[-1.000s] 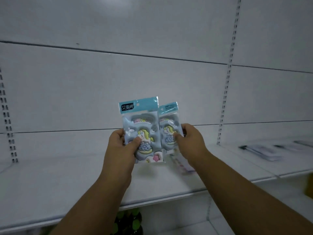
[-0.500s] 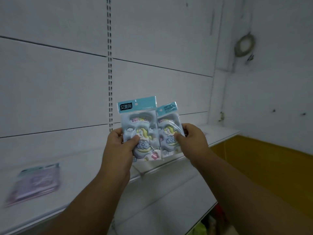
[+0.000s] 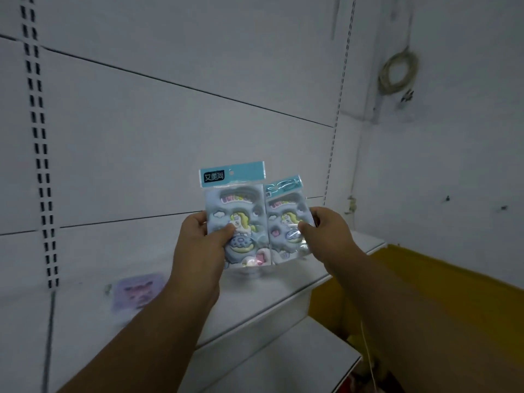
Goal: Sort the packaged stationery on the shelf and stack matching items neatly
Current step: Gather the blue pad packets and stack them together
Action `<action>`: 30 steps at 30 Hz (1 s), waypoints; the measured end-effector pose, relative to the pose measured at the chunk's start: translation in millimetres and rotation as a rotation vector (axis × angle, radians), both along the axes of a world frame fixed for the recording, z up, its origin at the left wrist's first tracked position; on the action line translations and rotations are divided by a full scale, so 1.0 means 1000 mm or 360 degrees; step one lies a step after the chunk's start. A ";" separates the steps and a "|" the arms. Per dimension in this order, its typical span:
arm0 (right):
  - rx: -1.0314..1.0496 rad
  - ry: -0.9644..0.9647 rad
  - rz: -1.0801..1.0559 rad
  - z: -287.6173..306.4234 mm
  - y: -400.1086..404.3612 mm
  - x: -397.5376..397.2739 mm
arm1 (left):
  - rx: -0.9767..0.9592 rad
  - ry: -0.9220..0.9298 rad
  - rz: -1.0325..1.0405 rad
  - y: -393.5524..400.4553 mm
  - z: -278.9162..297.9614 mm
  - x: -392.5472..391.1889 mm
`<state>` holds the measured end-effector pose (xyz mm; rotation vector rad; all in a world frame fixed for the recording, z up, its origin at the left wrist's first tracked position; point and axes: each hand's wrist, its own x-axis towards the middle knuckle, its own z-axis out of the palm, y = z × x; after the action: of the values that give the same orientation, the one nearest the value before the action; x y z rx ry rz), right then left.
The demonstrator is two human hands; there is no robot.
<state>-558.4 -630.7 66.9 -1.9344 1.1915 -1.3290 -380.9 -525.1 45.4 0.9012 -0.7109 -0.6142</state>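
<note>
I hold two matching blue unicorn sticker packs upright above the white shelf (image 3: 278, 296). My left hand (image 3: 200, 251) grips the larger-looking pack (image 3: 236, 205) by its left edge, thumb across the front. My right hand (image 3: 330, 234) grips the second pack (image 3: 285, 211) by its right edge. The two packs stand side by side, their inner edges touching or slightly overlapping. Each has a teal header card. A purple pack (image 3: 137, 292) lies flat and blurred on the shelf, lower left of my hands.
White slotted uprights (image 3: 42, 165) run up the back panel. The shelf ends at the right near a white wall with a coiled cable (image 3: 398, 72). A lower shelf board (image 3: 297, 361) sits below. Yellow flooring (image 3: 425, 279) shows at the right.
The view has swung further right along the shelf; the shelf end and wall are now closer to centre. Both hands keep the same grip on the two packs.
</note>
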 end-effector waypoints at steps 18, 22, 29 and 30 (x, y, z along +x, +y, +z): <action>0.0542 0.0833 0.0352 -0.044 -0.291 -0.031 | 0.0422 0.0043 0.0448 -0.220 -0.015 -0.089; 0.0269 0.1081 0.0473 -0.055 -0.310 -0.025 | 0.0461 0.0060 0.0588 -0.246 -0.018 -0.103; -0.0133 0.0983 0.0586 -0.053 -0.327 -0.029 | 0.0663 -0.0009 0.0698 -0.271 -0.028 -0.116; -0.0078 0.0715 0.0683 -0.045 -0.328 -0.027 | 0.0684 -0.0027 0.0693 -0.274 -0.030 -0.116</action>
<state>-585.2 -959.2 21.7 -2.4320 0.8555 -0.7304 -497.2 -799.3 15.9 1.4136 -0.3783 -0.3718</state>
